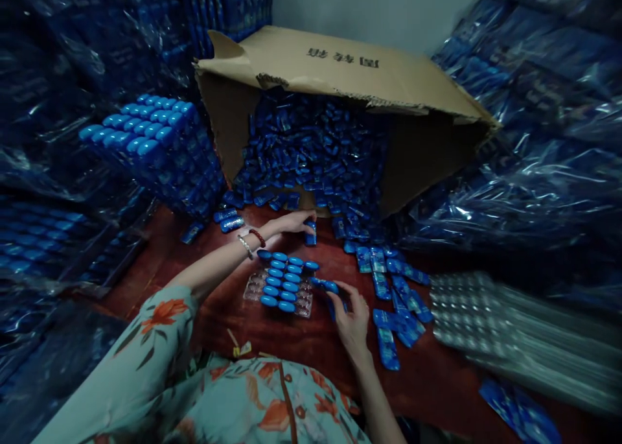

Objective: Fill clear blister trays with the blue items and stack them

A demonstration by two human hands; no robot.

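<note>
A clear plastic tray [304,304] with moulded hollows lies in front of me, its middle rows filled with small blue bottles [275,273], glossy oval ends up. Beyond the tray, my left hand [297,222] pinches a small flat blue bottle [311,235] between thumb and fingers. To the right of the tray, my right hand [352,314] is closed on another blue bottle [325,284], held almost level by the tray's edge. Something blue also shows under the right palm, mostly hidden. Loose blue bottles [386,347] lie to the right of this hand.
A cardboard box [340,68] on its side spills a heap of blue bottles [315,146] onto the red-brown surface [218,330]. Filled trays [146,129] are stacked at left. Nested clear trays [486,321] lie at right. Plastic-wrapped blue stacks [549,159] crowd both sides.
</note>
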